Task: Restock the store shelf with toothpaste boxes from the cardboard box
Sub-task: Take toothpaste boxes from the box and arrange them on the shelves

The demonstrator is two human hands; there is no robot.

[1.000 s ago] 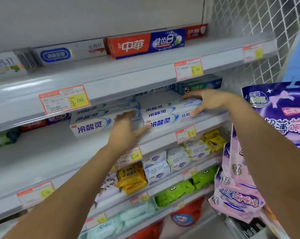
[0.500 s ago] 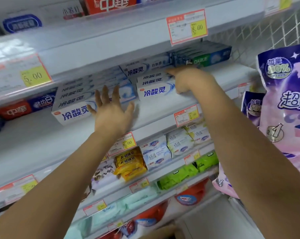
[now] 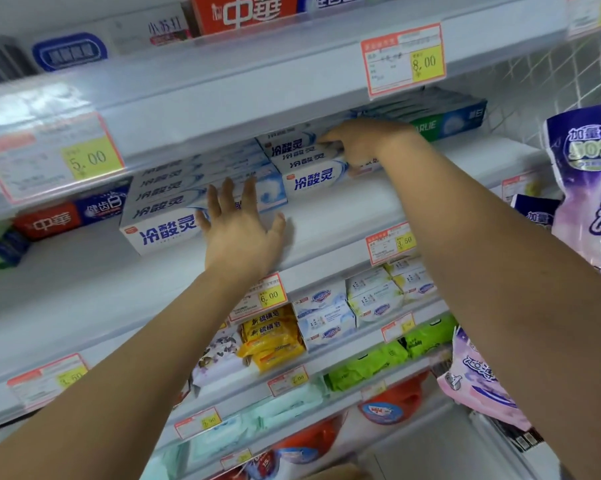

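Two stacks of white toothpaste boxes with blue lettering lie on the middle shelf: a left stack and a right stack. My left hand is spread open with straight fingers in front of the left stack's right end, fingertips at the boxes. My right hand lies over the top right part of the right stack, fingers reaching left along the top box. The cardboard box is not clearly in view.
Green-and-blue toothpaste boxes sit right of my right hand. Red toothpaste boxes lie on the upper shelf. Soap packs fill the lower shelves. Purple hanging packs crowd the right side. Price tags line the shelf edges.
The view has moved closer and lower. My left hand came off the left stack and spread open. My right hand slid further back along the top of the right stack.
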